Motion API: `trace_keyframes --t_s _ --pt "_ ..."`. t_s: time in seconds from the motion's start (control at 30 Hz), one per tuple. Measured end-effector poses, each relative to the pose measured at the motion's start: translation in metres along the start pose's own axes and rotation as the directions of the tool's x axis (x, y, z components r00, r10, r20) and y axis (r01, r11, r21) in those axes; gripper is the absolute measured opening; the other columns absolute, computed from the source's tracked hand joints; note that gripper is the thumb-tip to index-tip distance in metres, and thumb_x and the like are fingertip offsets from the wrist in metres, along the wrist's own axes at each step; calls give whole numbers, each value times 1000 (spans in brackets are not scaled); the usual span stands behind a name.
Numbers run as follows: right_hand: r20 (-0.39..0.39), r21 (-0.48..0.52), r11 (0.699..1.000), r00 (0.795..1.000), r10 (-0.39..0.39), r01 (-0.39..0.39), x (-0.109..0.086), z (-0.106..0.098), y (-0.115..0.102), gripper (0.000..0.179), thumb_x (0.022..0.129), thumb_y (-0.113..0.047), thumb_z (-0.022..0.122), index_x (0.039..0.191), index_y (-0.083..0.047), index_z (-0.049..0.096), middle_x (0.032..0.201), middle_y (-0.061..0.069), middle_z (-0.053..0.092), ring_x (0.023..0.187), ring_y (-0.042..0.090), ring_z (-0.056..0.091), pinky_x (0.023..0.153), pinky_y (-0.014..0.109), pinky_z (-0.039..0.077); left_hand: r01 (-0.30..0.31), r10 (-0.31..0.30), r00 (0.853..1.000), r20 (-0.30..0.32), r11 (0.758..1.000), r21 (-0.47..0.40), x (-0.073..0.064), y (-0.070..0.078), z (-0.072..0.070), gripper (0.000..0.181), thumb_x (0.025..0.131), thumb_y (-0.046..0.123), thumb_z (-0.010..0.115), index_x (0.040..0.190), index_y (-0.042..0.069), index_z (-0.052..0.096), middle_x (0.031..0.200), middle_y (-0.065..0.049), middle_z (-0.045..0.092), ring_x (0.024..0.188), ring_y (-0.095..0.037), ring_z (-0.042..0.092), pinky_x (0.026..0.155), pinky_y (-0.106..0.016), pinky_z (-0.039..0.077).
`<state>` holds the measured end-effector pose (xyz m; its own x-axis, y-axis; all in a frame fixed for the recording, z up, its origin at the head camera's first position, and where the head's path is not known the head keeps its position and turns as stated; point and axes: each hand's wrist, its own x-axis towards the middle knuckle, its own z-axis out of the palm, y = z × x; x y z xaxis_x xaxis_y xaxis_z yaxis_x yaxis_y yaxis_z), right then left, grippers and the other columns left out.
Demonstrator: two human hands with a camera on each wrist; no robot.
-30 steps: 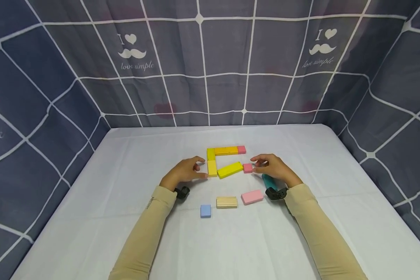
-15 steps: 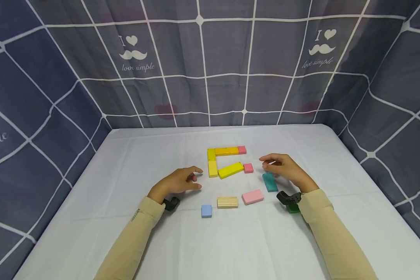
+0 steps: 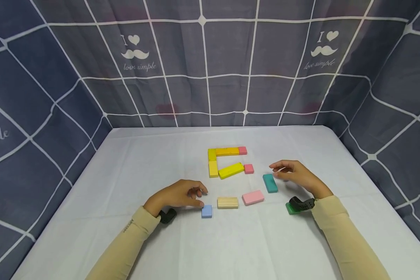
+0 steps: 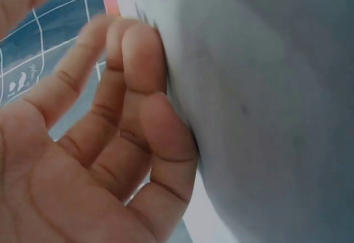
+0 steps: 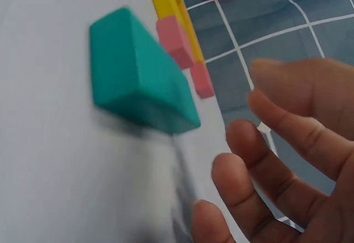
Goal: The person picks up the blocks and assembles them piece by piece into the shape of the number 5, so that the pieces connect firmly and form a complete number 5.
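Note:
My left hand (image 3: 180,193) hovers over the table with loosely bent fingers, its thumb tip right at the upper left corner of a small blue block (image 3: 206,211). Nothing shows between the fingers in the left wrist view. Beside a teal block (image 3: 270,183), my right hand (image 3: 299,175) hangs with relaxed fingers and holds nothing. The same teal block (image 5: 138,77) lies apart from those fingers in the right wrist view. Between the hands lie a ribbed beige block (image 3: 227,202) and a pink block (image 3: 253,197). A green block (image 3: 292,209) is partly hidden under the right wrist's camera.
Farther back, yellow blocks (image 3: 213,169) form an open-sided outline with an orange-yellow bar (image 3: 227,151) across the top. Small red-pink blocks (image 3: 243,150) end its two arms; the lower yellow bar (image 3: 231,170) slants. A dark grid-patterned curtain (image 3: 227,93) surrounds the white table (image 3: 143,151).
My left hand has left the yellow outline and come toward me to the blue block. My right hand has drawn away from the lower red-pink block, to the right past the teal one.

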<state>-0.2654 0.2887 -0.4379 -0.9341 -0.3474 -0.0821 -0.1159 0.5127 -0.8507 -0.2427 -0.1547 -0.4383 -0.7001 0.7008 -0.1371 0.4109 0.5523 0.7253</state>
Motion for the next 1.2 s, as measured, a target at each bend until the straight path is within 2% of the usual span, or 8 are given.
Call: trace_keyframes --t_s 0.1,0.3,0.57,0.83,1.2 --pt "45 -2 1000 999 -7 7 0 -3 5 43 103 -14 72 141 5 65 132 22 67 106 20 65 87 28 54 -20 22 999 36 999 -46 -1 1 2 31 91 18 89 116 9 74 103 3 68 92 -12 61 86 -26 51" --pt "128 34 997 989 -74 71 -2 -5 17 44 99 -3 75 138 13 63 121 20 68 100 12 63 87 21 53 -35 40 995 86 997 -62 0 2 8 33 83 17 97 108 12 75 101 8 69 91 -11 60 87 -25 52" --pt "192 8 994 975 -107 108 -1 -6 18 55 90 0 84 136 15 59 116 18 63 98 15 57 85 20 51 -31 32 996 80 999 -10 0 1 11 34 79 18 99 100 14 74 97 11 67 89 -8 60 86 -26 52" --pt "199 -85 988 974 -107 126 1 -6 13 58 87 -3 87 135 13 60 114 14 62 100 20 54 86 23 51 -33 33 998 58 999 -5 1 0 11 30 80 17 99 97 14 74 93 10 67 87 -8 59 84 -26 53" --pt "123 -238 963 987 -99 126 3 7 1 55 87 -9 89 134 8 63 108 11 63 97 24 57 85 28 50 -45 46 998 52 999 -18 3 0 11 28 80 16 98 95 13 75 91 9 66 84 -7 59 81 -24 52"
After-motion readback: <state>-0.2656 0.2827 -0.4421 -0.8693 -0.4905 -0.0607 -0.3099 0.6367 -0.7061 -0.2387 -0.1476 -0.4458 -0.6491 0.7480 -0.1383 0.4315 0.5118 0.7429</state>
